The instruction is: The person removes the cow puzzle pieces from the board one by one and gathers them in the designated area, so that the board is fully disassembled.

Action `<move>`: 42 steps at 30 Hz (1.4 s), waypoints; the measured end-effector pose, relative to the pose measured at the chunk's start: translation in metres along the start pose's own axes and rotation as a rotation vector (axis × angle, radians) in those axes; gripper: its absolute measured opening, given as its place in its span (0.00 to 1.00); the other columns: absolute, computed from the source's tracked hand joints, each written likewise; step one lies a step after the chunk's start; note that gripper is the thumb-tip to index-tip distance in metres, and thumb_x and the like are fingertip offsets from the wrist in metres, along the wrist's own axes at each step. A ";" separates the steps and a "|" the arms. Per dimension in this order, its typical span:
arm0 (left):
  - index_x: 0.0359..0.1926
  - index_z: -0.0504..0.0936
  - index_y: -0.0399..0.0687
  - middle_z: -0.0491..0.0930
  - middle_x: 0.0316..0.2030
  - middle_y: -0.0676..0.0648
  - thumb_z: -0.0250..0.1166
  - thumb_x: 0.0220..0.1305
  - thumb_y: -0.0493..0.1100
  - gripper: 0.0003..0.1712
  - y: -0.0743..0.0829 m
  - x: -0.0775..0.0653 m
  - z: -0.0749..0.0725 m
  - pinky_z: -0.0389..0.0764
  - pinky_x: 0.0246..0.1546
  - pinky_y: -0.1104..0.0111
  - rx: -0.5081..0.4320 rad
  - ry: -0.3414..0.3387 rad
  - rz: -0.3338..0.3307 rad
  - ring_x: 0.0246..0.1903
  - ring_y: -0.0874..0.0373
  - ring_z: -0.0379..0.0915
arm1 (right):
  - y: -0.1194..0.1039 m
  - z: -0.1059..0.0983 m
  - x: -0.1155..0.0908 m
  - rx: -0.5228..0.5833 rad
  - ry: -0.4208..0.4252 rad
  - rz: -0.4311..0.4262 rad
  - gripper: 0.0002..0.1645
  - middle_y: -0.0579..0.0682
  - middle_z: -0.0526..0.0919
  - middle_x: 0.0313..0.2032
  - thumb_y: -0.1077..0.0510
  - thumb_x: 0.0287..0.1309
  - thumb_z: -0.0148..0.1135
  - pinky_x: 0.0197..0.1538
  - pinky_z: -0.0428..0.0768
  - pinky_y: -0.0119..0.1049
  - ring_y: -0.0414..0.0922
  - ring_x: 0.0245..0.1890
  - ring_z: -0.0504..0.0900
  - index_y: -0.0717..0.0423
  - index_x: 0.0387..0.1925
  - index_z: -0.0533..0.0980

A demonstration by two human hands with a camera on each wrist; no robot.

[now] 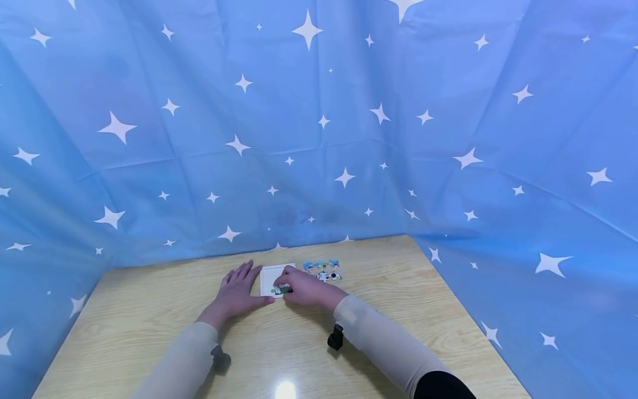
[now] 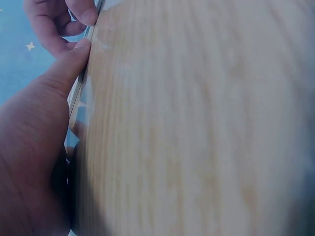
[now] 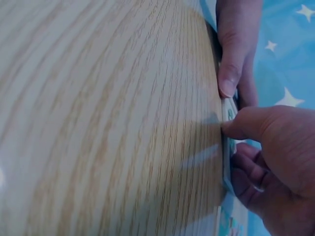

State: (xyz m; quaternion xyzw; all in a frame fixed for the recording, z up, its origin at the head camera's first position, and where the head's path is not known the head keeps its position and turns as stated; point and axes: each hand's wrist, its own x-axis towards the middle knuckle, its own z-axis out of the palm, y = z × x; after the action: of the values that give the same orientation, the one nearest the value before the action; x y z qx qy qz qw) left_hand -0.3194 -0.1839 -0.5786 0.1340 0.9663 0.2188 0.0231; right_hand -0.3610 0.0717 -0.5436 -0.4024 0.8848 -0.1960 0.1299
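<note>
A white square puzzle tray (image 1: 267, 272) lies on the table, with green and white puzzle pieces (image 1: 282, 289) along its front part. My left hand (image 1: 238, 291) rests spread at the tray's left side, its thumb (image 2: 78, 49) against the front edge. Over the tray's right half is my right hand (image 1: 306, 287), index finger and thumb bent round a puzzle piece at the front. In the right wrist view the right thumb (image 3: 238, 127) touches the tray's front edge, while the other fingers (image 3: 251, 172) curl above it. The palm side hides part of the pieces.
Several loose colourful puzzle pieces (image 1: 323, 270) lie just right of the tray, beyond my right wrist. The wooden table (image 1: 399, 288) ends at a blue curtain (image 1: 299, 166) with white stars at its back and sides.
</note>
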 end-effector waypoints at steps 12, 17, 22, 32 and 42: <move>0.88 0.59 0.45 0.50 0.87 0.34 0.68 0.66 0.80 0.66 -0.001 0.000 0.000 0.46 0.81 0.31 0.002 0.002 0.004 0.86 0.31 0.44 | 0.002 0.000 -0.001 0.062 0.031 -0.011 0.25 0.46 0.78 0.54 0.62 0.74 0.71 0.47 0.81 0.31 0.36 0.40 0.78 0.48 0.69 0.81; 0.88 0.59 0.45 0.50 0.87 0.33 0.68 0.66 0.80 0.66 -0.001 0.000 0.001 0.46 0.81 0.30 -0.004 0.006 0.008 0.85 0.31 0.44 | 0.005 0.001 0.000 0.083 0.041 0.006 0.24 0.44 0.78 0.51 0.61 0.73 0.74 0.47 0.81 0.31 0.36 0.40 0.78 0.46 0.67 0.83; 0.88 0.59 0.46 0.50 0.87 0.34 0.67 0.65 0.81 0.65 -0.002 0.001 0.002 0.45 0.81 0.31 -0.002 0.004 0.008 0.86 0.32 0.43 | 0.005 0.000 0.000 0.091 0.048 0.012 0.23 0.44 0.79 0.51 0.59 0.73 0.75 0.49 0.82 0.31 0.35 0.41 0.79 0.47 0.66 0.83; 0.87 0.61 0.43 0.51 0.87 0.32 0.69 0.66 0.78 0.64 0.003 -0.001 -0.001 0.45 0.81 0.30 -0.018 0.022 0.012 0.85 0.30 0.44 | 0.008 -0.001 0.001 0.081 0.081 0.014 0.23 0.41 0.81 0.47 0.55 0.69 0.79 0.49 0.82 0.32 0.35 0.42 0.79 0.48 0.63 0.85; 0.86 0.62 0.41 0.52 0.86 0.31 0.71 0.64 0.77 0.65 0.004 -0.004 -0.003 0.45 0.80 0.30 -0.044 0.031 0.019 0.85 0.29 0.45 | 0.007 0.003 -0.003 0.039 0.128 0.001 0.22 0.41 0.84 0.47 0.55 0.68 0.78 0.49 0.83 0.31 0.34 0.42 0.80 0.50 0.61 0.86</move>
State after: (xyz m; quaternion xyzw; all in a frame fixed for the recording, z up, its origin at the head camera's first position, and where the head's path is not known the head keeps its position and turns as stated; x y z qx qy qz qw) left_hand -0.3153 -0.1827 -0.5741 0.1395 0.9601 0.2423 0.0092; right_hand -0.3626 0.0778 -0.5489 -0.3861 0.8874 -0.2384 0.0808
